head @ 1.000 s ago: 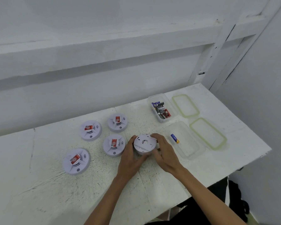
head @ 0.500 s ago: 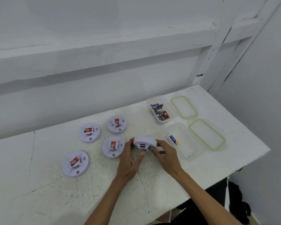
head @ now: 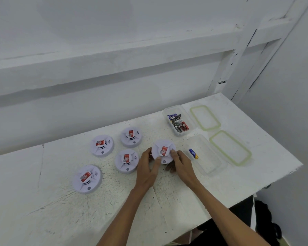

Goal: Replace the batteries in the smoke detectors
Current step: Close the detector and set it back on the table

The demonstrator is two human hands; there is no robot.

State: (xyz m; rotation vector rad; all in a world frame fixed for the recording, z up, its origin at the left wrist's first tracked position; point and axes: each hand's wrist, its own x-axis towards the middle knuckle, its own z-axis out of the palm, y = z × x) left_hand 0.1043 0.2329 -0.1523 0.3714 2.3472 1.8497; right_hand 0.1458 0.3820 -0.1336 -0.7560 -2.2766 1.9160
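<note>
I've got my left hand [head: 147, 172] and right hand [head: 182, 166] gripping one smoke detector [head: 163, 150]. Four other detectors [head: 126, 160] lie left of them, two tubs [head: 208, 157] and two lids [head: 230, 148] right.

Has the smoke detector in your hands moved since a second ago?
Yes. The held smoke detector has been turned over, red label now up, but stays in place between the neighbouring detector and the near clear container.
</note>
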